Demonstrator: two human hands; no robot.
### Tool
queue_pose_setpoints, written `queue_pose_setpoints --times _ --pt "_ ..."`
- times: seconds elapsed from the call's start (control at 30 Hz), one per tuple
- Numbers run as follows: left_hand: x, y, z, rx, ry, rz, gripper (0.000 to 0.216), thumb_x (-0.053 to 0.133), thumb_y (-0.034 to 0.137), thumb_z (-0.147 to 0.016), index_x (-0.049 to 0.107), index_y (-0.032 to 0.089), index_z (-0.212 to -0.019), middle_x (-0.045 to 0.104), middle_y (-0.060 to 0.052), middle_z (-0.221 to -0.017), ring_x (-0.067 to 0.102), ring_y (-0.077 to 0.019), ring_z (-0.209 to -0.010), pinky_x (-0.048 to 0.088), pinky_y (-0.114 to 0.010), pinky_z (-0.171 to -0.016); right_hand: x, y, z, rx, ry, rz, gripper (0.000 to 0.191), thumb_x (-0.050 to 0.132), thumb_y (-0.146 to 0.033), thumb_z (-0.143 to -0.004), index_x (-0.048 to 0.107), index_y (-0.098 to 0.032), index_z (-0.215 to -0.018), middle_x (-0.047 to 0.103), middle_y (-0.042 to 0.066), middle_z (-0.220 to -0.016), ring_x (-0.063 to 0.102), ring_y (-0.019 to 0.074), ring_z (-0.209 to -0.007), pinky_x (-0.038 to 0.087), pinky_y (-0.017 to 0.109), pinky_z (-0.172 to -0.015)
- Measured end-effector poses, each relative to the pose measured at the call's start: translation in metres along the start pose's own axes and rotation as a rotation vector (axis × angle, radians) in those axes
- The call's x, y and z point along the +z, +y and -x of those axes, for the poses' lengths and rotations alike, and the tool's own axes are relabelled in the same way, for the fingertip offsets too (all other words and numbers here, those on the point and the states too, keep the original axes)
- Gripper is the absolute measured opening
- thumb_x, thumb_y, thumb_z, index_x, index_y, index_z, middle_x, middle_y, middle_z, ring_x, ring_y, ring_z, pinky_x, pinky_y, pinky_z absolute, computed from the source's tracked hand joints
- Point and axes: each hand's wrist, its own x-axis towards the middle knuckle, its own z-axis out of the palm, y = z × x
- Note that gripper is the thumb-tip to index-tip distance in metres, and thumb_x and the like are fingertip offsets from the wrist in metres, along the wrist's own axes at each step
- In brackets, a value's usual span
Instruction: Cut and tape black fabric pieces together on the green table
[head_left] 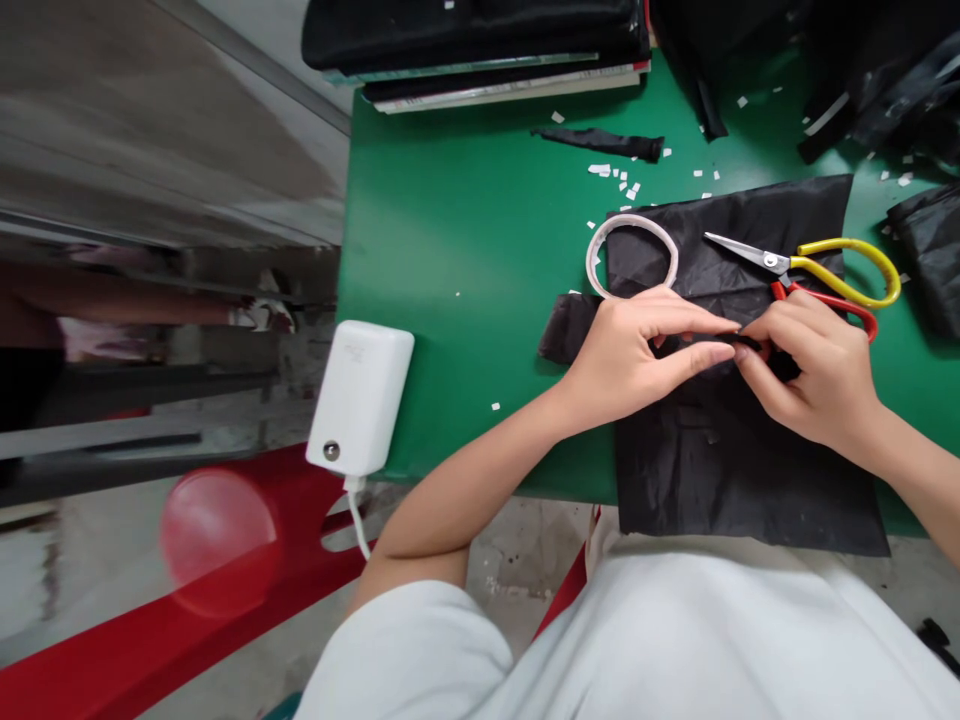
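On the green worktop (pixel 465 230), right near the front edge, both hands are pinching at the same spot on a sheet of black fabric (pixel 750 460) that hangs a bit over the edge toward the lap. Left hand (pixel 637 350) has thumb + forefinger closed narrow on a small fold or strip of the cloth, other fingers stretched out flat. Right hand (pixel 814 375) meets it fingertip to fingertip, also pinched shut on the fabric, w/ something red just showing under the fingers, can't tell what.

Imo to do this bit well you'd want to keep the cloth flat w/ the heels of the hands and hold the pinch tight so the fold doesn't slip.

Scissors (pixel 817 268) w/ yellow + red handles lie on the cloth just beyond the right hand, blades nearly closed. A loop of white tape (pixel 634 222) lies beside the left hand, half on the cloth. White paper bits (pixel 619 180) scattered further back, plus a rolled black scrap (pixel 600 142). White charger block (pixel 360 398) sits at the worktop's left corner.

Containers: none in view tbh, just stacked dark stuff (pixel 480 45) at the far edge.
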Motion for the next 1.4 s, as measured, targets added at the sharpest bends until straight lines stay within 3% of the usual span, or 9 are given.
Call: queue_pose_setpoints --times 0.13,0.27,0.4,0.53,0.73,0.87,1.07,1.23,1.4 --pt "-0.009 -0.002 -0.002 0.058 0.036 -0.332 0.027 0.068 0.033 -0.086 0.073 0.02 -0.109 0.075 -0.008 -0.101 0.065 -0.0226 -0.091 0.05 -0.038 -0.089 0.001 0.005 0.002 -0.001 -0.02 0.127 0.011 0.06 -0.019 -0.088 0.056 -0.021 -0.078 0.06 0.005 -0.069 0.049 0.0218 -0.067 0.044 0.036 -0.062" --pt "-0.013 -0.011 -0.003 -0.004 0.086 -0.679 0.037 0.064 0.021 -0.085 0.064 0.015 -0.121 0.067 -0.012 -0.109 0.058 -0.0304 -0.109 0.044 -0.046 -0.1 0.004 0.006 0.005 0.043 -0.082 0.256 0.008 0.064 -0.025 -0.086 0.061 -0.019 -0.082 0.063 0.01 -0.081 0.052 0.0264 -0.075 0.047 0.041 -0.067" --pt "-0.011 -0.016 -0.003 -0.041 -0.006 -0.824 0.037 0.055 0.016 -0.09 0.059 0.012 -0.127 0.063 -0.013 -0.109 0.059 -0.0278 -0.105 0.047 -0.042 -0.095 0.005 0.005 0.007 0.095 -0.113 0.295 0.01 0.064 -0.029 -0.087 0.062 -0.019 -0.089 0.062 0.011 -0.088 0.055 0.0293 -0.082 0.049 0.045 -0.075" --pt "-0.009 -0.016 -0.001 -0.031 -0.019 -0.885 0.038 0.045 0.011 -0.095 0.058 0.013 -0.131 0.065 -0.01 -0.104 0.061 -0.0229 -0.099 0.05 -0.035 -0.089 -0.001 0.004 0.005 0.123 -0.154 0.304 0.02 0.06 -0.036 -0.087 0.061 -0.019 -0.098 0.06 0.012 -0.094 0.056 0.0318 -0.089 0.049 0.048 -0.083" --pt "-0.01 -0.021 0.0 0.058 0.107 -0.837 0.032 0.05 0.014 -0.096 0.063 0.017 -0.125 0.071 -0.004 -0.094 0.063 -0.0185 -0.088 0.051 -0.031 -0.084 -0.015 0.015 0.001 0.272 -0.063 0.495 0.028 0.052 -0.032 -0.088 0.061 -0.013 -0.106 0.061 0.021 -0.104 0.059 0.0392 -0.097 0.05 0.054 -0.083" --pt "-0.009 -0.019 0.0 0.068 0.234 -0.742 0.024 0.054 0.015 -0.095 0.067 0.02 -0.115 0.074 -0.001 -0.09 0.065 -0.0151 -0.083 0.052 -0.028 -0.082 -0.021 0.028 0.003 0.371 -0.052 0.654 0.037 0.058 -0.026 -0.076 0.059 -0.011 -0.11 0.063 0.024 -0.103 0.061 0.0454 -0.097 0.051 0.058 -0.079" --pt "-0.009 -0.012 -0.001 0.066 0.392 -0.529 0.02 0.063 0.021 -0.093 0.068 0.021 -0.112 0.076 -0.001 -0.099 0.071 -0.0128 -0.085 0.057 -0.024 -0.079 -0.022 0.034 0.006 0.381 -0.099 0.607 0.036 0.061 -0.027 -0.075 0.059 -0.016 -0.109 0.063 0.02 -0.1 0.065 0.0393 -0.088 0.054 0.049 -0.067" --pt "-0.006 -0.012 0.001 0.14 0.475 -0.45 0.02 0.067 0.029 -0.091 0.069 0.024 -0.111 0.077 0.0 -0.098 0.074 -0.0142 -0.087 0.06 -0.026 -0.08 -0.021 0.037 0.008 0.372 -0.111 0.598 0.038 0.062 -0.028 -0.077 0.063 -0.012 -0.112 0.062 0.022 -0.103 0.065 0.0396 -0.091 0.057 0.051 -0.072" --pt "-0.004 -0.012 0.001 0.191 0.518 -0.312 0.02 0.069 0.034 -0.09 0.068 0.026 -0.109 0.078 0.002 -0.094 0.075 -0.0132 -0.084 0.063 -0.025 -0.077 -0.018 0.038 0.014 0.355 -0.041 0.582 0.037 0.061 -0.024 -0.079 0.062 -0.017 -0.115 0.06 0.02 -0.106 0.062 0.0401 -0.098 0.057 0.056 -0.076"
